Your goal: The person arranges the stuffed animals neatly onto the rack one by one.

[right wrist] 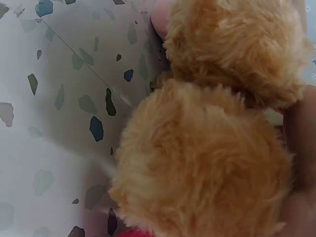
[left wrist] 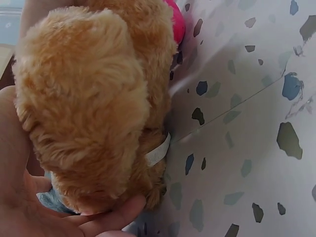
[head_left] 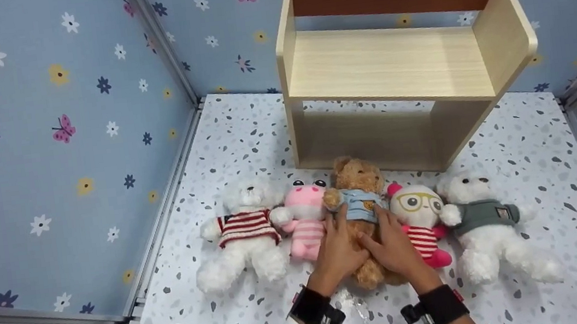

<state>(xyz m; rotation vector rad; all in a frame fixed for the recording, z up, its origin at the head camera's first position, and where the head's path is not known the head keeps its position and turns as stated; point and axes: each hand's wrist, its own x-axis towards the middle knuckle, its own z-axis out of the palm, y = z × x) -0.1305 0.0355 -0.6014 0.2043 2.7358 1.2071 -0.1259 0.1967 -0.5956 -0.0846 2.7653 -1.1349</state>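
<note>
A brown teddy bear (head_left: 357, 176) in a light blue shirt lies on its back in the middle of a row of plush toys. My left hand (head_left: 338, 255) grips its left side in the picture, fingers curling beneath the fur in the left wrist view. On the opposite side my right hand (head_left: 399, 246) holds the body, thumb over the belly. The bear's furry feet (right wrist: 202, 163) fill much of the right wrist view and hide most of that hand. Close by lie a pink striped plush toy (head_left: 308, 232) and a plush with yellow glasses (head_left: 417, 206).
Behind the bear stands a two-level wooden shelf (head_left: 389, 61). A white plush in a striped sweater (head_left: 246, 228) lies at far left, another in a green top (head_left: 485, 215) at right. The speckled tabletop (head_left: 200, 156) meets patterned walls (head_left: 46, 158).
</note>
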